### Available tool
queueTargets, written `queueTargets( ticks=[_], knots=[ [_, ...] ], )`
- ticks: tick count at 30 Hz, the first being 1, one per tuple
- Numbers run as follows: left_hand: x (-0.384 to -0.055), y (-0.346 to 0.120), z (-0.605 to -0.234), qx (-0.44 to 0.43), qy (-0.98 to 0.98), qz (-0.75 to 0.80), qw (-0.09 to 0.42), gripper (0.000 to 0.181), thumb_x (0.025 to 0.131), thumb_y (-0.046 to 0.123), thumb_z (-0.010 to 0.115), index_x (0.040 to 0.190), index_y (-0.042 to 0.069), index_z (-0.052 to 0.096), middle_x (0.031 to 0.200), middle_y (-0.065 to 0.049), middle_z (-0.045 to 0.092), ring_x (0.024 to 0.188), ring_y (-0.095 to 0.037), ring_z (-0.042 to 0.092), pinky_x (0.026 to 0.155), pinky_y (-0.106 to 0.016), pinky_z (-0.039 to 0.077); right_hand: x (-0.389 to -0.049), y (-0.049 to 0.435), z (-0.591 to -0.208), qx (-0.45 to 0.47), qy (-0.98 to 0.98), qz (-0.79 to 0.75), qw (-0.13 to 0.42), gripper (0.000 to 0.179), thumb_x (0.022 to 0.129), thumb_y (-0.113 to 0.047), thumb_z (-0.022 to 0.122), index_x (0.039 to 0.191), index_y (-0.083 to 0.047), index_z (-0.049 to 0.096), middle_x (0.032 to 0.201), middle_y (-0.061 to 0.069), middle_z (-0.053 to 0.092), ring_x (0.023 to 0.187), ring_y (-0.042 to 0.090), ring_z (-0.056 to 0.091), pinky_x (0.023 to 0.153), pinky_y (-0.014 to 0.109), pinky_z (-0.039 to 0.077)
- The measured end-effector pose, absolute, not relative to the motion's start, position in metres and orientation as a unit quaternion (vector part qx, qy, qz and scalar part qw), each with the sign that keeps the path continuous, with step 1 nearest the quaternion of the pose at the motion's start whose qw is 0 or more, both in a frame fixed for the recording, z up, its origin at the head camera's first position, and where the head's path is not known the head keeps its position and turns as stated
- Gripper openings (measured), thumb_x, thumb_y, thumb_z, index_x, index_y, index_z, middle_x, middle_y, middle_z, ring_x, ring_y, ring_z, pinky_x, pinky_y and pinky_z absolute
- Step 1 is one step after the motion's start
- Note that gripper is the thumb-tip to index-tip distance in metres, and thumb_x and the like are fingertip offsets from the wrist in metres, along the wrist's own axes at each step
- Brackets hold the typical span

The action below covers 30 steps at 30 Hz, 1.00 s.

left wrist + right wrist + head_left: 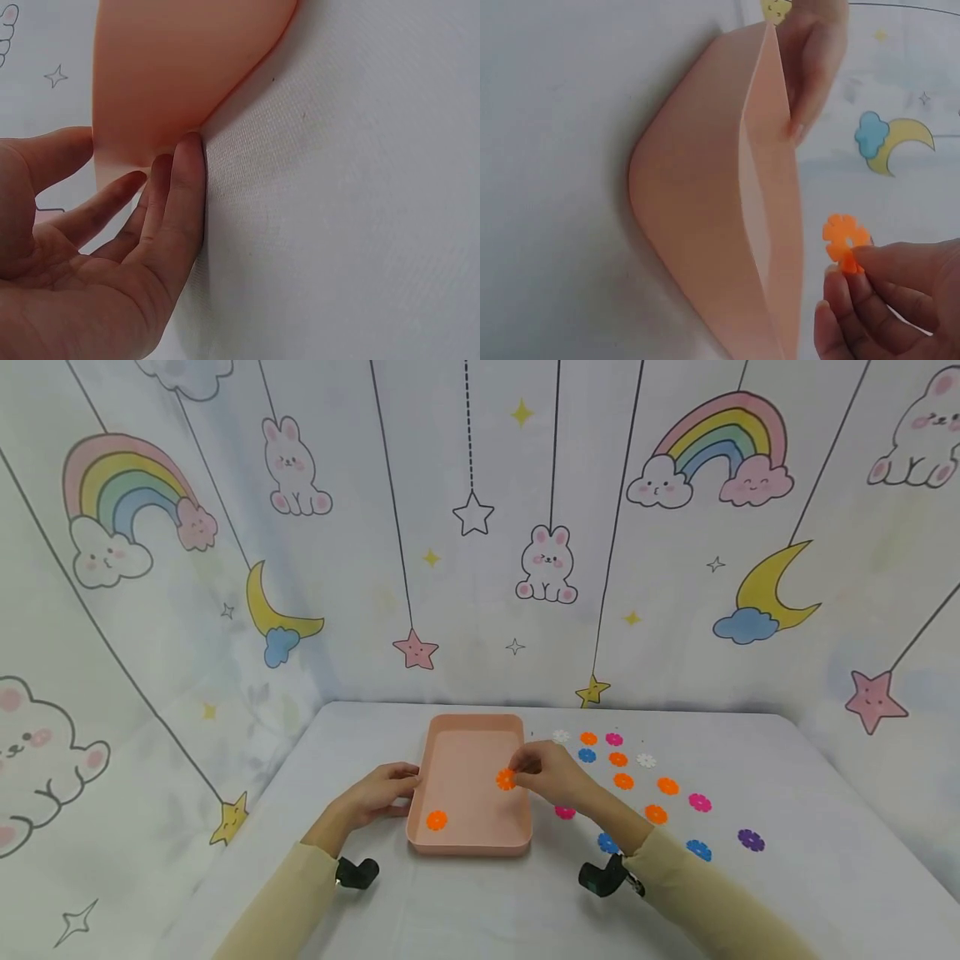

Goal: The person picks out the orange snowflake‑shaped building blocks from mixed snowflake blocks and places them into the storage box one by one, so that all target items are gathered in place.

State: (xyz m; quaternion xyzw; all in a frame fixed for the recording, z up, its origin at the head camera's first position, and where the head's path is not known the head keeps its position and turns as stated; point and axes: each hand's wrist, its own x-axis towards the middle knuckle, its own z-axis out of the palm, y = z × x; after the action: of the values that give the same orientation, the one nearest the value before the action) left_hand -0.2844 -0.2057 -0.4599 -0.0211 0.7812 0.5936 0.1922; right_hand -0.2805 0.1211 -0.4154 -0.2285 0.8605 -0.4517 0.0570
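Note:
A peach-coloured rectangular tray (468,850) lies on the white table. At its left wall, my left hand (384,792) holds the tray, with thumb at the rim and fingers against the outer side (161,97). Above the tray's right side, my right hand (555,772) pinches an orange flower-shaped disc (844,236) between thumb and fingers; in the right wrist view it shows beyond the tray rim. Another orange disc (437,820) lies inside the tray at the near left corner.
Several flower-shaped discs lie scattered right of the tray, among them an orange disc (667,786), a pink disc (700,802), a blue disc (699,850), a purple disc (751,840) and a white disc (646,761). A patterned curtain (480,593) hangs behind the table.

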Motion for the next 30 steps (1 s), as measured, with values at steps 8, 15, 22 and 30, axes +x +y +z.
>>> queueTargets(
  ticks=[8,15,22,30],
  knots=[
    [-0.283,-0.206,-0.460,-0.020,0.781,0.594,0.191,0.045,0.106,0.021,0.057,0.144,-0.002,0.050,0.133,-0.017,0.060,0.113,-0.028,0.063,0.092,-0.044,0.059,-0.283,0.084,-0.431,-0.234,0.867,-0.436,0.050,0.008,0.090,0.002,0.072,0.094,-0.005,0.072,0.087,0.000,0.068,0.079,0.014,0.062,0.076,0.026,0.057],
    [-0.283,-0.207,-0.458,-0.012,0.779,0.596,0.195,0.046,0.106,0.022,0.056,0.145,-0.002,0.048,0.135,-0.019,0.059,0.116,-0.030,0.063,0.094,-0.045,0.059,-0.280,0.061,-0.448,-0.228,0.871,-0.432,0.052,0.007,0.091,0.001,0.071,0.092,-0.006,0.072,0.087,-0.001,0.066,0.081,0.015,0.059,0.077,0.026,0.056],
    [-0.283,-0.204,-0.458,-0.028,0.788,0.585,0.191,0.046,0.106,0.023,0.057,0.144,0.000,0.050,0.132,-0.017,0.061,0.112,-0.028,0.064,0.092,-0.043,0.060,-0.283,0.043,-0.460,-0.211,0.885,-0.413,0.043,0.004,0.088,0.000,0.073,0.086,-0.003,0.071,0.079,-0.002,0.063,0.075,0.013,0.056,0.067,0.024,0.052],
    [-0.283,-0.204,-0.457,-0.030,0.787,0.585,0.192,0.047,0.105,0.023,0.058,0.145,-0.001,0.049,0.133,-0.018,0.060,0.113,-0.028,0.064,0.091,-0.042,0.060,-0.285,0.036,-0.463,-0.212,0.886,-0.411,0.041,0.009,0.084,0.006,0.071,0.086,-0.002,0.070,0.078,0.001,0.063,0.073,0.014,0.055,0.063,0.022,0.051]
  ],
)
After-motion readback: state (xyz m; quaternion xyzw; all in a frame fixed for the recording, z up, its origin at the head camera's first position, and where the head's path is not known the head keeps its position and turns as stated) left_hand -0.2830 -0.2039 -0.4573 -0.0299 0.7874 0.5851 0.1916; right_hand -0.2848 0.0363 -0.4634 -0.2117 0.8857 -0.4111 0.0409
